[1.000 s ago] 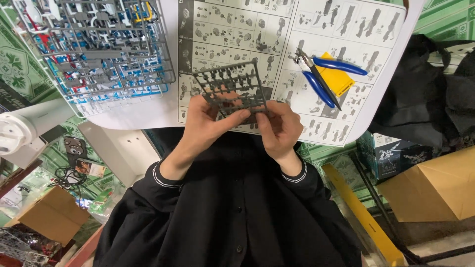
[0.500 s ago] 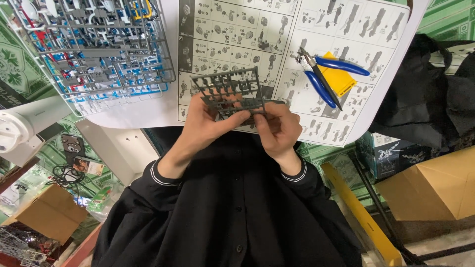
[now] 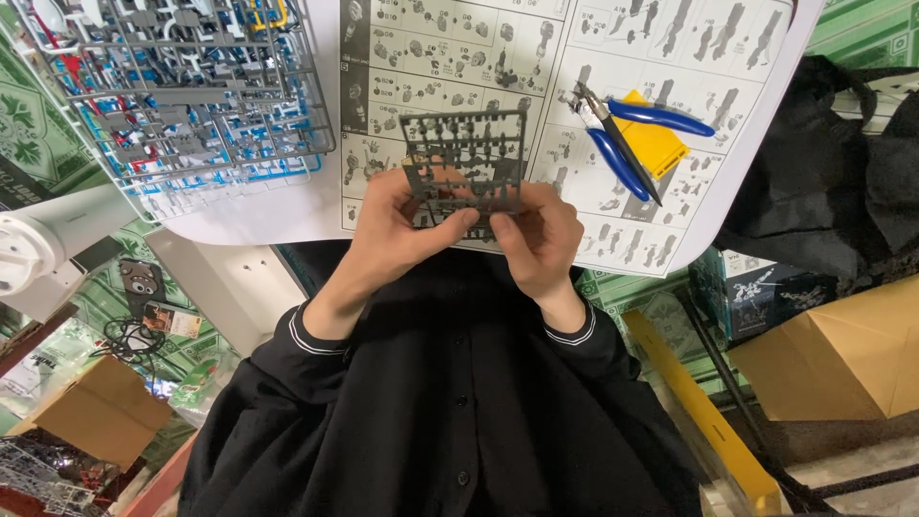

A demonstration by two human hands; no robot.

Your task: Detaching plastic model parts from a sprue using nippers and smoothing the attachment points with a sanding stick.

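A dark grey plastic parts frame (image 3: 464,153) with several small parts on it is held upright over a printed instruction sheet (image 3: 450,48). My left hand (image 3: 397,230) grips its lower left edge, thumb across the front. My right hand (image 3: 544,235) pinches the lower right edge, its fingertips meeting the left thumb at the frame's bottom. My black sleeves with white cuff stripes and black shirt fill the lower part of the view.
A stack of blue, grey and red parts frames (image 3: 191,91) lies at the upper left. Blue-handled nippers (image 3: 632,134) rest on a yellow pad (image 3: 661,148) at the right. A black bag (image 3: 814,182), cardboard boxes (image 3: 842,354) and a white cylinder (image 3: 29,254) surround me.
The grey frame has been turned from a slight tilt to nearly level and shifted a little right. Both hands have adjusted their grip on its lower edge.
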